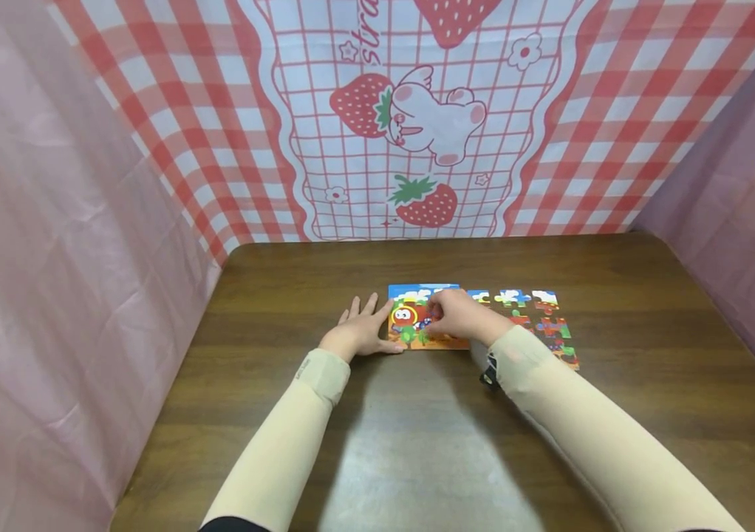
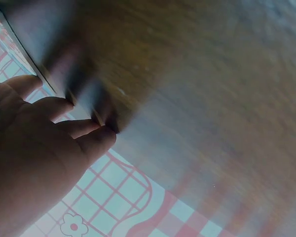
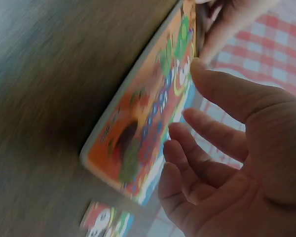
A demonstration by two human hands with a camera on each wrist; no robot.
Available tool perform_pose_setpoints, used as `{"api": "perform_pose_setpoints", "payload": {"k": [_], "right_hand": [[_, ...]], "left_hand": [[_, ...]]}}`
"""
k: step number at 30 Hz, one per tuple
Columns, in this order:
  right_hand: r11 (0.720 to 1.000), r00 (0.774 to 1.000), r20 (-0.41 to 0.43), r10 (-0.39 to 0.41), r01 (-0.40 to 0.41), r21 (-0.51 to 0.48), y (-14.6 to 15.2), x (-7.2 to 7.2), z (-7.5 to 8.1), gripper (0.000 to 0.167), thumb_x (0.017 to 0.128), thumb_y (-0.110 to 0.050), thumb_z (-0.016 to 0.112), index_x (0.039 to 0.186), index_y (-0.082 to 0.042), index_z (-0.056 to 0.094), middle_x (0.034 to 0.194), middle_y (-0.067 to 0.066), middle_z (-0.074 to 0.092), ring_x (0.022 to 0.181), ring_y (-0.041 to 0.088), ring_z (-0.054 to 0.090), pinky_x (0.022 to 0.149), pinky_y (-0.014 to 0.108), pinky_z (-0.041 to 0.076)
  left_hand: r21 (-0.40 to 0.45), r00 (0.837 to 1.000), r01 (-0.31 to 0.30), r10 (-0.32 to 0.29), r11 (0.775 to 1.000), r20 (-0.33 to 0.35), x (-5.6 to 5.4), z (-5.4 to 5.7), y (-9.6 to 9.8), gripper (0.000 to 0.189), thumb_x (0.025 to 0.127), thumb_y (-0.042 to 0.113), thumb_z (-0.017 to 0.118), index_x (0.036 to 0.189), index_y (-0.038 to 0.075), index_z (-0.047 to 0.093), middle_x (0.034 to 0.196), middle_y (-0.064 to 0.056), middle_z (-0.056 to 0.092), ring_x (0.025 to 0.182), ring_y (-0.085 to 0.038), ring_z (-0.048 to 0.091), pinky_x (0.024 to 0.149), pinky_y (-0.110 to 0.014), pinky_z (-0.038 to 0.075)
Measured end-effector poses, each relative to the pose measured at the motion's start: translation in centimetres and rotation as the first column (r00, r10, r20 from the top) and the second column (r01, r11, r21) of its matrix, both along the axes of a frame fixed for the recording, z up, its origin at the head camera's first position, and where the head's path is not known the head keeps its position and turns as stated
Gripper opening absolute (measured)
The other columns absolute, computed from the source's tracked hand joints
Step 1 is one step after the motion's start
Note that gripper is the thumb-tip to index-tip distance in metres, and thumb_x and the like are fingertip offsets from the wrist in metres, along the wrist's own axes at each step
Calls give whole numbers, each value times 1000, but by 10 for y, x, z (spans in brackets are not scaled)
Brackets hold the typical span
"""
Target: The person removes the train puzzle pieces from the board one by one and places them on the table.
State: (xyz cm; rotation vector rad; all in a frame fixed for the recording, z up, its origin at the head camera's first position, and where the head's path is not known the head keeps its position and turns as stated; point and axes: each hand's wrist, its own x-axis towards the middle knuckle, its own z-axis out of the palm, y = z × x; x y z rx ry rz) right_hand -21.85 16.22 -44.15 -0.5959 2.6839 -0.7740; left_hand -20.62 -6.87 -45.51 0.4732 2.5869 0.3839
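Note:
A small rectangular picture puzzle (image 1: 405, 341) lies on the table, with a round red cartoon face, green shapes, an orange ground and a blue top edge. At its left end rests my left hand (image 1: 360, 332), fingers spread and thumb near the lower corner. My right hand (image 1: 465, 318) is over the puzzle's middle, hiding part of it. In the right wrist view, the right hand's thumb (image 3: 222, 89) lies close to the puzzle's face while its fingers bend loosely, with nothing between them. The left wrist view shows the left fingers (image 2: 96, 140) extended at the tabletop.
Several loose jigsaw pieces (image 1: 552, 327) lie right of the puzzle, some behind the right forearm. A small black object (image 1: 489, 375) is at the right wrist. The brown wooden table (image 1: 271, 295) meets a red-checked strawberry cloth (image 1: 244, 170) at the back; pink curtains (image 1: 52, 258) hang at both sides.

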Motion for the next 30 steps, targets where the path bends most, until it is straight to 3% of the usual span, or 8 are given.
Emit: {"api": "perform_pose_setpoints", "payload": {"k": [6,12,20,25,30], "right_hand": [[998,1000,-15,1,0,59,-22,-6,-6,47,81,-23,88,113,5,68,94,9,66,82,21,58,77,38,52],[994,999,-28,32,-28,107,-32,-8,-6,43,78,-21,91,103,4,68,88,9,65,76,21,55,72,38,50],[994,997,78,28,-36,105,-39,-6,1,20,82,-12,87,84,-4,69,78,3,63,66,15,53,63,32,49],[993,997,74,18,-27,116,-42,-5,2,23,82,-12,87,77,-7,66,72,1,60,63,14,50,59,30,44],[994,995,96,3,-13,108,-42,-3,2,30,82,-15,87,74,-7,60,67,0,50,59,14,43,56,30,36]], "left_hand": [[-2,1000,-2,2,1000,-1,0,1,1,104,89,67,66,166,28,9,170,-10,-1,151,-42,-6,120,-54,6],[-17,1000,1,-2,1000,-19,0,1,1,106,88,69,66,166,26,8,170,-10,1,152,-42,-3,120,-54,8],[-36,1000,-4,3,999,-11,1,4,0,107,87,68,66,166,27,6,170,-10,0,152,-40,-1,119,-56,11],[-31,1000,-4,3,1000,-6,0,5,0,106,88,67,67,166,28,7,170,-10,0,152,-40,-1,119,-56,11],[-36,1000,-15,15,999,-4,0,4,-1,106,87,69,66,165,31,7,169,-11,-3,151,-43,-4,119,-56,4]]}}
